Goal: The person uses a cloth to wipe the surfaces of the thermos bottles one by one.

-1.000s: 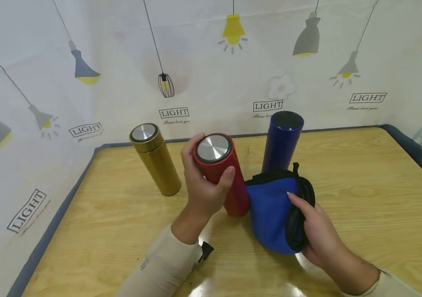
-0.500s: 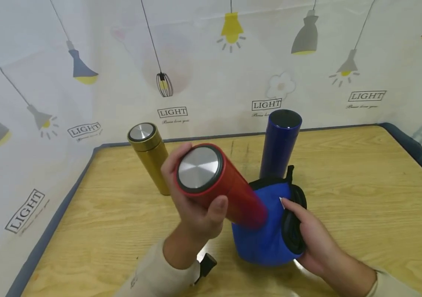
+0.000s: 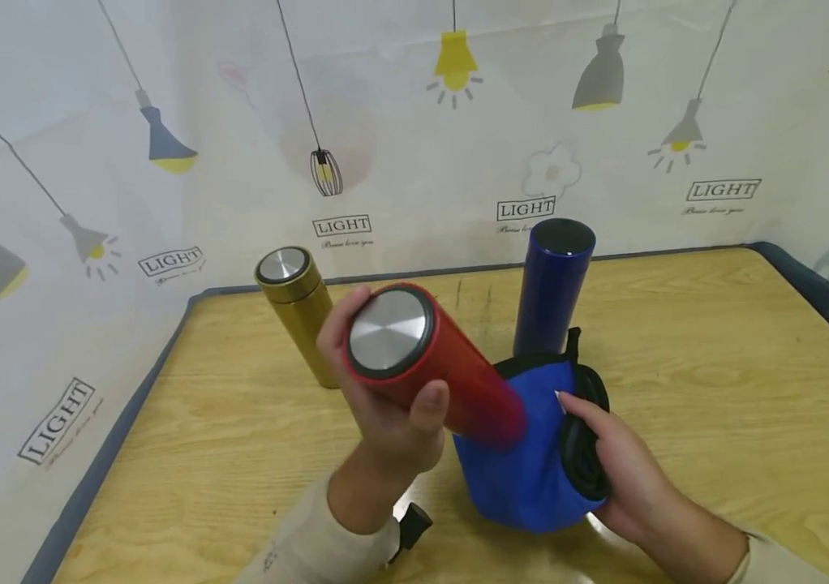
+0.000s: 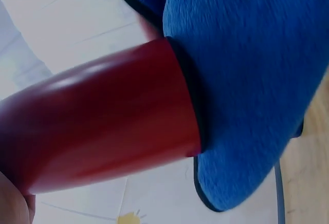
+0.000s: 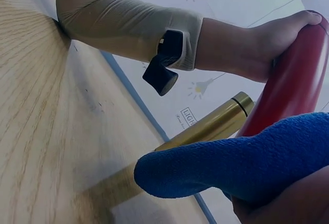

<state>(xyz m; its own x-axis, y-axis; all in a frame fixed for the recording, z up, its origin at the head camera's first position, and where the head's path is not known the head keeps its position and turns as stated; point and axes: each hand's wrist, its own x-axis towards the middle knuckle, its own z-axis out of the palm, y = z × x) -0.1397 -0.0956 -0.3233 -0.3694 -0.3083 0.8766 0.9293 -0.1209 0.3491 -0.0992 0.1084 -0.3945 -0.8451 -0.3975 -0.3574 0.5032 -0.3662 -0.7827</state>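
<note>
My left hand (image 3: 385, 426) grips a red thermos (image 3: 451, 381) with a brushed-metal end, fingers and thumb wrapped round it near that end. The thermos is tilted above the table, its far end pointing right. A blue plush cloth (image 3: 513, 491) with black edging is held in my right hand (image 3: 633, 470), thumb on top and folds bunched beneath. In the left wrist view the red thermos (image 4: 103, 121) meets the edge of the blue cloth (image 4: 252, 80); I cannot tell whether its far end is covered. The right fingers are largely hidden behind the cloth.
A gold thermos (image 3: 301, 316) stands upright on the wooden table (image 3: 217, 454) behind my left hand. Behind the cloth stands a dark blue thermos (image 3: 553, 284). A curtain printed with lamps (image 3: 422, 162) borders the table at the back and left.
The red thermos has come towards me and tilted from nearly upright, its far end now against the cloth. The cloth has shifted slightly left and nearer. Over the last half second little differs.
</note>
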